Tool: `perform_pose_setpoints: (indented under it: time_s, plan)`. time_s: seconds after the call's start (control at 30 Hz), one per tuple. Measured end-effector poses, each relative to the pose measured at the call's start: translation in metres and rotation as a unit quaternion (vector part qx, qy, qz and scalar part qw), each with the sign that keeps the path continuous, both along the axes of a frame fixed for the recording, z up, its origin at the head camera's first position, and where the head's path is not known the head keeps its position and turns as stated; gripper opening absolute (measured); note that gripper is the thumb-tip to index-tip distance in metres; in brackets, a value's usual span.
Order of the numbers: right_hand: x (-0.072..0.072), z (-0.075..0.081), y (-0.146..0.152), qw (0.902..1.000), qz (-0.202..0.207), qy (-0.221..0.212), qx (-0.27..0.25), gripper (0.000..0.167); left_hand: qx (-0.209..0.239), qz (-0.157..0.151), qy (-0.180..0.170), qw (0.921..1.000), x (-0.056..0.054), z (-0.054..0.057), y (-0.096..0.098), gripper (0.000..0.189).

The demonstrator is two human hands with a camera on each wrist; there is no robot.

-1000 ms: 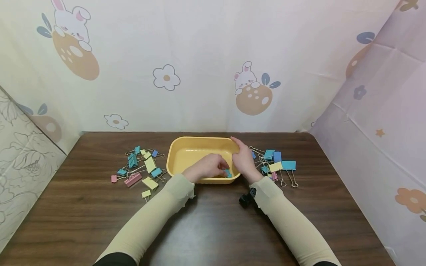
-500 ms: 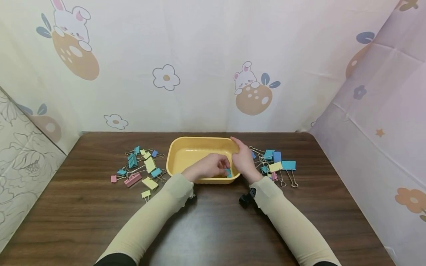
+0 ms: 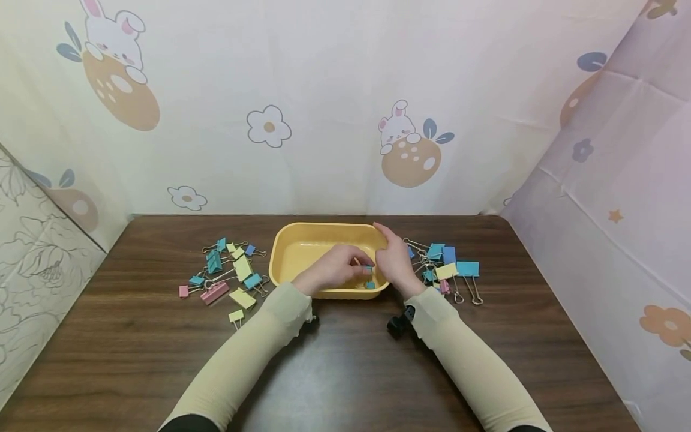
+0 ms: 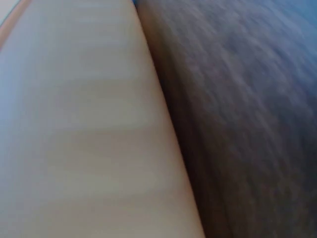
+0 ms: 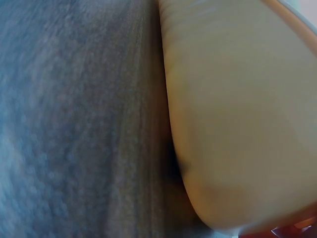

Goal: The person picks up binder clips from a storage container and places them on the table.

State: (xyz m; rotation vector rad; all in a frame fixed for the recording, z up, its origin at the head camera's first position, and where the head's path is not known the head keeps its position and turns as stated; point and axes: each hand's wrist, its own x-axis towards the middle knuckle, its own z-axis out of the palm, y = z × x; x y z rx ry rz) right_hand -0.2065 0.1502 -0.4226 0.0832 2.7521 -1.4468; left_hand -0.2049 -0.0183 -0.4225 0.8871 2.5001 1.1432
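Observation:
My left hand (image 3: 340, 265) reaches into the yellow tray (image 3: 302, 224), its thumb and fingers pinching a small teal binder clip (image 3: 369, 269) near the right end. Just below the fingertips, another teal binder clip (image 3: 369, 285) lies on the tray floor. The right hand (image 3: 394, 259) grips the tray's right side, thumb up at the far corner of the rim; the fingers outside are largely hidden. Neither wrist view shows a hand: a blurred pale surface (image 4: 94, 119) and dark wood fill the left one, and the right one looks much the same.
Left of the tray lies a loose spread of binder clips in teal, yellow, pink and blue, a yellow clip (image 3: 243, 298) among them. A second cluster, with a big teal clip (image 3: 467, 269), is right beside the right hand. The wooden table (image 3: 345, 372) ends at a patterned curtain (image 3: 324, 120).
My left hand has risen slightly from the tray floor with a teal binder clip at its fingertips, and another teal clip shows below it. The right hand keeps its hold on the tray.

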Motion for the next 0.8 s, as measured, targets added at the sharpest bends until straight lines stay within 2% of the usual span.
perform_pose_setpoints:
  time_s: [0.1,0.23,0.43,0.57,0.8]
  plan:
    - [0.001,0.0,0.0,1.0,-0.002,-0.004,-0.002,0.072,-0.003,0.013,0.01,0.9999,0.0,0.001,-0.002,0.017]
    - [0.001,-0.001,0.0,1.0,0.0,-0.005,-0.004,0.072,0.012,0.039,0.007,0.9991,0.0,0.004,-0.009,0.018]
    - [0.001,-0.002,0.001,1.0,-0.005,-0.002,-0.002,0.072,0.036,0.069,0.02,0.9968,-0.002,0.018,-0.028,0.018]
    - [0.001,-0.002,0.0,0.9999,-0.007,-0.001,-0.008,0.073,0.04,0.092,0.045,0.994,0.0,0.032,-0.052,0.021]
    - [0.0,-0.002,-0.002,0.9999,-0.005,0.001,-0.009,0.073,0.024,0.16,0.072,0.9842,0.008,0.056,-0.111,0.021]
